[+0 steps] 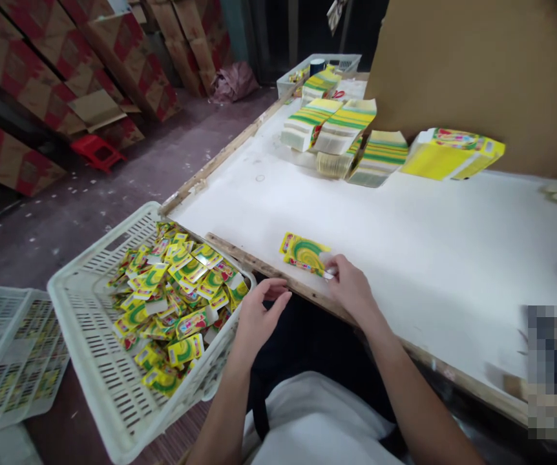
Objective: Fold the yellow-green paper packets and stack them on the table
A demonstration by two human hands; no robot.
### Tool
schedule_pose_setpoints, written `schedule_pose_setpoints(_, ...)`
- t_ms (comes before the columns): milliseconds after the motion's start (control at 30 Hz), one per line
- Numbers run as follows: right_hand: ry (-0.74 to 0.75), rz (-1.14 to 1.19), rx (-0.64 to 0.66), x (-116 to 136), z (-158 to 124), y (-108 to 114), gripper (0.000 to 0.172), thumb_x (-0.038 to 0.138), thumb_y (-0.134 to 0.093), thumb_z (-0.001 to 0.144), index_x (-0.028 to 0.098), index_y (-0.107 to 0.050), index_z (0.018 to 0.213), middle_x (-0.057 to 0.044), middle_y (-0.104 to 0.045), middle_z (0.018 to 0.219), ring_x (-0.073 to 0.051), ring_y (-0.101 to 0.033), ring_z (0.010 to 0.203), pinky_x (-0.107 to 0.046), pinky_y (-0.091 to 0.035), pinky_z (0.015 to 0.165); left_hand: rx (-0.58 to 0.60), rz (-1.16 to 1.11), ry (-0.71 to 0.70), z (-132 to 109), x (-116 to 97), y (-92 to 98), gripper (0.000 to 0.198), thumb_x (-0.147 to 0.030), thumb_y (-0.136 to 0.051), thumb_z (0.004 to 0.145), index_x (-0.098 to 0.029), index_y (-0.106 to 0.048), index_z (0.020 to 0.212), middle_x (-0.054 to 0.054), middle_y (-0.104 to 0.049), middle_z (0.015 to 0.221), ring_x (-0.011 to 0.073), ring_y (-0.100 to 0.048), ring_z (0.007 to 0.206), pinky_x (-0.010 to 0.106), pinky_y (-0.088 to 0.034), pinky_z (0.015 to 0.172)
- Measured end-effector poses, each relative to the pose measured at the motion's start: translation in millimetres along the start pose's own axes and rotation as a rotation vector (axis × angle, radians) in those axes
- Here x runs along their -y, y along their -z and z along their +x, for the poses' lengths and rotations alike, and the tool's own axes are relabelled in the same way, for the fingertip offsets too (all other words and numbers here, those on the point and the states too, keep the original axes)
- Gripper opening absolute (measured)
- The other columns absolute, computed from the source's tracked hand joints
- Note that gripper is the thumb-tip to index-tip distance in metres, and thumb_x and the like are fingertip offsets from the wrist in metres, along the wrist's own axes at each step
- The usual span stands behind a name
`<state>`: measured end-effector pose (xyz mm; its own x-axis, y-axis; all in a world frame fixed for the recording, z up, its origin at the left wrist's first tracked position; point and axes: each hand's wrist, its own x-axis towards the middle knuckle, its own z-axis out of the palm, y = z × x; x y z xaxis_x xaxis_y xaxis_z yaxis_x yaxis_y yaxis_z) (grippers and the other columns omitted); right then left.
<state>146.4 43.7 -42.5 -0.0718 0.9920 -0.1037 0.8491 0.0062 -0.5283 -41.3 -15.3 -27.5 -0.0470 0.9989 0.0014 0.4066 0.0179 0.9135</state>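
Note:
A small yellow and green carton [304, 254] lies on the white tabletop near its front edge. My right hand [350, 282] pinches the carton's right end, where a white flap shows. Just off the wooden table edge hovers my left hand [265, 311], its fingers loosely bent, thumb apart, and nothing in it. Beside that hand, a white plastic basket [81, 339] holds many similar yellow and green cartons [186, 349] in a loose heap.
Stacks of flat carton blanks [346, 126] stand toward the back of the table, with a yellow box [453, 155] to their right. A cardboard sheet [472, 84] rises behind. Another basket [2, 349], a red stool [97, 152] and stacked boxes [128, 64] are at left.

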Motion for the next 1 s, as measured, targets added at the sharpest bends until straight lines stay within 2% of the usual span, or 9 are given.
schedule_pose_setpoints(67, 0.034, 0.185, -0.004, 3, -9, 9, 0.025, 0.008, -0.046, 0.073, 0.02, -0.053, 0.093, -0.002, -0.064, 0.087, -0.015, -0.059, 0.071, -0.026, -0.043, 0.066, 0.052, -0.106, 0.053, 0, 0, -5.2, 0.027, -0.034, -0.061, 0.075, -0.018, -0.06, 0.097, 0.005, -0.066, 0.084, 0.0163, -0.062, 0.077, 0.032, -0.051, 0.073)
schedule_pose_setpoints(167, 0.179, 0.503, 0.111, 16, -26, 18, 0.026, 0.006, -0.046, 0.068, 0.022, -0.053, 0.087, 0.003, -0.059, 0.072, -0.013, -0.055, 0.064, -0.024, -0.043, 0.062, 0.008, -0.39, 0.088, -1, -2, -16.9, 0.041, -0.042, -0.065, 0.07, -0.018, -0.057, 0.103, 0.008, -0.065, 0.094, 0.0207, -0.062, 0.09, 0.037, -0.05, 0.081)
schedule_pose_setpoints(300, 0.292, 0.684, 0.286, 34, -46, 15, 0.021, 0.004, -0.046, 0.066, 0.021, -0.05, 0.078, 0.004, -0.053, 0.067, -0.011, -0.049, 0.061, -0.022, -0.041, 0.059, -0.066, -0.626, 0.027, 0, -15, -28.9, 0.049, -0.058, -0.035, 0.08, -0.02, -0.052, 0.107, 0.011, -0.062, 0.099, 0.025, -0.058, 0.101, 0.043, -0.047, 0.086)
schedule_pose_setpoints(400, 0.318, 0.809, 0.292, 41, -54, 9, 0.021, 0.003, -0.047, 0.066, 0.021, -0.049, 0.078, 0.003, -0.052, 0.072, -0.012, -0.049, 0.067, -0.024, -0.042, 0.065, -0.162, -0.708, -0.057, 2, -30, -31.3, 0.04, -0.051, -0.029, 0.081, -0.021, -0.05, 0.095, 0.009, -0.059, 0.089, 0.0243, -0.059, 0.094, 0.045, -0.047, 0.084)
schedule_pose_setpoints(500, 0.338, 0.993, 0.338, 43, -59, 7, 0.021, 0.006, -0.052, 0.066, 0.02, -0.051, 0.082, 0.0, -0.054, 0.081, -0.013, -0.05, 0.076, -0.027, -0.043, 0.073, -0.277, -0.824, -0.152, 5, -42, -31.7, 0.03, -0.045, -0.03, 0.081, -0.021, -0.048, 0.086, 0.004, -0.051, 0.077, 0.0197, -0.057, 0.081, 0.043, -0.047, 0.083)
schedule_pose_setpoints(600, 0.269, 1.169, 0.407, 45, -62, 6, 0.02, 0.01, -0.056, 0.066, 0.02, -0.051, 0.083, 0.001, -0.053, 0.079, -0.012, -0.051, 0.073, -0.026, -0.043, 0.07, -0.358, -0.846, -0.189, 5, -46, -32.9, 0.028, -0.044, -0.033, 0.08, -0.02, -0.047, 0.084, 0.003, -0.047, 0.074, 0.0172, -0.053, 0.073, 0.038, -0.047, 0.078)
schedule_pose_setpoints(800, 0.185, 1.231, 0.462, 45, -60, -1, 0.015, 0.013, -0.058, 0.065, 0.019, -0.051, 0.077, 0.003, -0.052, 0.069, -0.009, -0.046, 0.06, -0.023, -0.038, 0.058, -0.256, -0.863, -0.108, -3, -34, -40.4, 0.048, -0.057, -0.034, 0.081, -0.016, -0.056, 0.093, 0.008, -0.06, 0.083, 0.0208, -0.059, 0.08, 0.035, -0.048, 0.074)
schedule_pose_setpoints(900, 0.147, 1.212, 0.477, 43, -59, -5, 0.017, 0.016, -0.059, 0.064, 0.019, -0.052, 0.079, 0.002, -0.054, 0.072, -0.01, -0.047, 0.062, -0.025, -0.039, 0.06, -0.291, -0.818, -0.092, -7, -23, -44.5, 0.054, -0.063, -0.041, 0.077, -0.017, -0.059, 0.097, 0.009, -0.064, 0.089, 0.0209, -0.061, 0.081, 0.033, -0.049, 0.072)
schedule_pose_setpoints(1000, 0.142, 1.116, 0.426, 43, -60, -6, 0.018, 0.015, -0.058, 0.063, 0.019, -0.053, 0.08, 0.002, -0.053, 0.072, -0.011, -0.047, 0.062, -0.026, -0.039, 0.06, -0.346, -0.771, -0.076, -8, -16, -45.9, 0.046, -0.061, -0.046, 0.076, -0.018, -0.061, 0.087, 0.007, -0.064, 0.084, 0.0198, -0.061, 0.08, 0.031, -0.049, 0.072)
